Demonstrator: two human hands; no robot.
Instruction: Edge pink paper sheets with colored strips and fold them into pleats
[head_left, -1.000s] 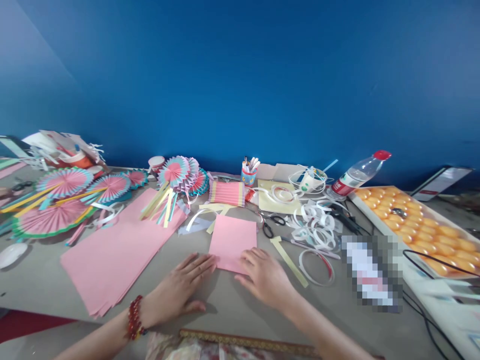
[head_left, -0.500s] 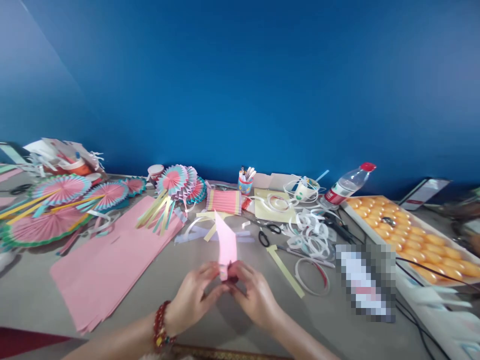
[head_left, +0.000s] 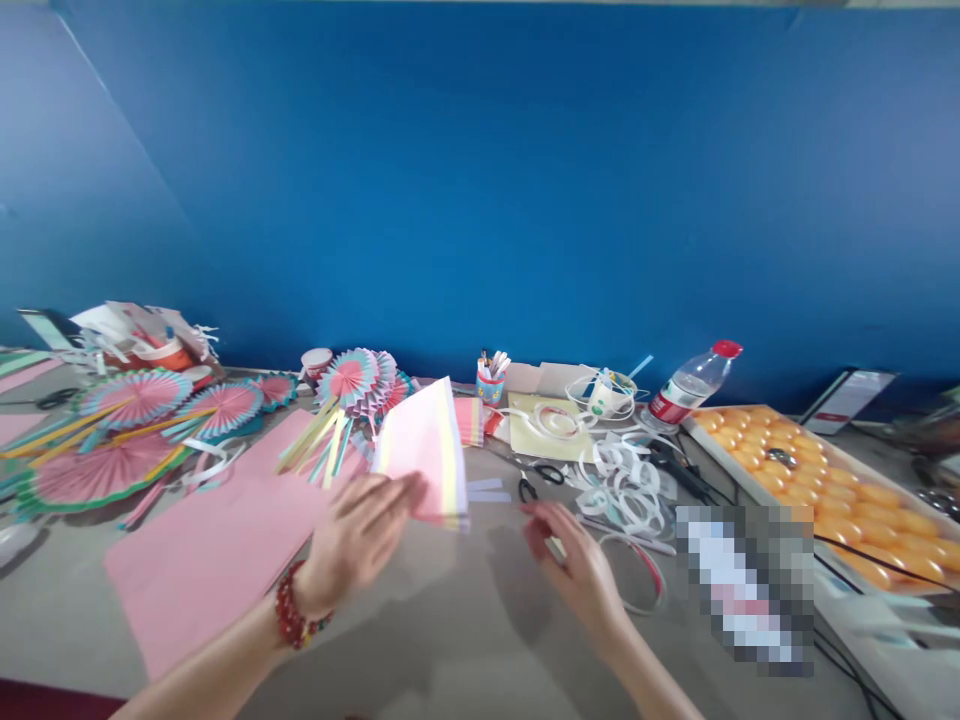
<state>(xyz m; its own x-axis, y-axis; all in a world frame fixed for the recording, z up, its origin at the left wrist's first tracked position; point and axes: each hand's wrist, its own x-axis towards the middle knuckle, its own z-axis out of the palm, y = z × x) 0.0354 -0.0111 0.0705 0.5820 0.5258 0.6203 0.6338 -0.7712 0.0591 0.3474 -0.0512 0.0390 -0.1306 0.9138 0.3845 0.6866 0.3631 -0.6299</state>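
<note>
In my left hand (head_left: pixel 367 540) is a sheet of pink paper (head_left: pixel 420 450) with yellow and lavender strips along its right edge, raised above the table and gripped at its lower part. The thumb is hidden behind the hand. My right hand (head_left: pixel 574 565) is apart from the paper, fingers loosely curved with a gap between thumb and index finger. A bit of yellow strip (head_left: pixel 556 547) shows in that gap; whether the fingers touch it I cannot tell. Just beyond the fingertips lie black-handled scissors (head_left: pixel 541 475).
Pink sheets (head_left: pixel 202 560) lie left, beside several pleated paper fans (head_left: pixel 135 398). Curled white strips (head_left: pixel 626 480), a bottle (head_left: pixel 690 385), a glue gun (head_left: pixel 679 470) and a tray of orange domes (head_left: pixel 847 490) are right. Behind stands a cup of sticks (head_left: pixel 490 385).
Both hands were together on the pink paper, seen nearly edge-on. Now the right hand has let go and moved right, while the left has swung the paper leftward, turning its face into view.
</note>
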